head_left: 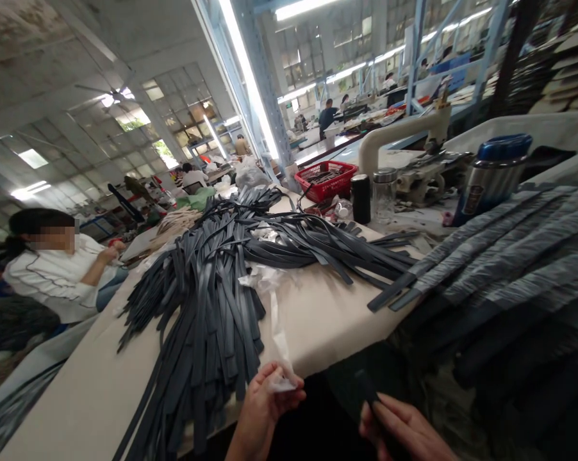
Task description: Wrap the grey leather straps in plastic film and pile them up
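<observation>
My left hand (272, 400) pinches the lower end of a thin whitish strip (280, 326) at the table's front edge. The strip runs up to crumpled white film (264, 276) beside the dark straps. Lower right, my right hand (399, 422) is closed around a dark strap (366, 386), its tip pointing up and left. The two hands are apart. A large heap of dark grey straps (212, 275) spreads over the pale table (327, 314), some hanging over its front edge.
Film-wrapped straps (520, 256) lie at the right. Behind the heap stand a red basket (325, 181), a black bottle (361, 198), a glass jar (384, 195), a blue-topped flask (493, 176) and a sewing machine (426, 176). A person in white (61, 275) sits at the left.
</observation>
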Demonstrator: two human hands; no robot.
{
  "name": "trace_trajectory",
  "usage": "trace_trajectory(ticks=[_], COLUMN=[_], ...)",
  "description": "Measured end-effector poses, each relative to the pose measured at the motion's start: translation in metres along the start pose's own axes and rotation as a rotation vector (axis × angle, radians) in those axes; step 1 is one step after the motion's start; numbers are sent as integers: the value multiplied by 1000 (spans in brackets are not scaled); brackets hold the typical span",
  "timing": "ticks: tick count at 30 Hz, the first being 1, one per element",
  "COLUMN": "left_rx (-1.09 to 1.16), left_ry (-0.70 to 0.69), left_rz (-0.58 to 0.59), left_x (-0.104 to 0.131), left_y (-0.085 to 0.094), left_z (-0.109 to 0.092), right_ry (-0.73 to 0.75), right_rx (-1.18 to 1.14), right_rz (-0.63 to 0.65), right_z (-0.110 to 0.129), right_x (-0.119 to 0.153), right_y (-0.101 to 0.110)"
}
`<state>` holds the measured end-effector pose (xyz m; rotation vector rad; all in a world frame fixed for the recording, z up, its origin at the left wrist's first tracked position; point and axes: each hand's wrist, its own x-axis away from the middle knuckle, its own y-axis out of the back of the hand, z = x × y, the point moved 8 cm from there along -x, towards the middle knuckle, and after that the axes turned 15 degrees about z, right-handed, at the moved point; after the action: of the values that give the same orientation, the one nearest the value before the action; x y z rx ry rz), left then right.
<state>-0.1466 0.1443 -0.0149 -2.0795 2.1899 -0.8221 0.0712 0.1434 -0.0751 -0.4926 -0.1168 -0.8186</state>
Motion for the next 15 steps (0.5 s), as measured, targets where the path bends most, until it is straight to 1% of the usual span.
trace_trajectory(ticks=[2, 4, 7, 9, 10, 12, 15], left_rx=[39, 40, 31, 11, -3, -25, -54], left_ry=[42, 46, 43, 52, 61, 96, 153], left_rz=[24, 40, 45, 48, 52, 65, 93], left_x=[7, 12, 16, 18, 18, 18, 17], left_y=[-2, -4, -5, -5, -4, -3, -2], left_z=[10, 13, 14, 16, 17, 21, 23], right_ry=[28, 41, 56, 61, 62, 69, 91], right_rx=[-5, -11, 89, 201, 253, 343, 501], right_rz=[54, 136, 312, 390, 402, 373, 309], right_z=[29, 52, 76, 85, 87, 91, 94], right_x=[-12, -28, -55, -73, -81, -94, -102], right_y=[-15, -31, -56, -71, -75, -79, -80])
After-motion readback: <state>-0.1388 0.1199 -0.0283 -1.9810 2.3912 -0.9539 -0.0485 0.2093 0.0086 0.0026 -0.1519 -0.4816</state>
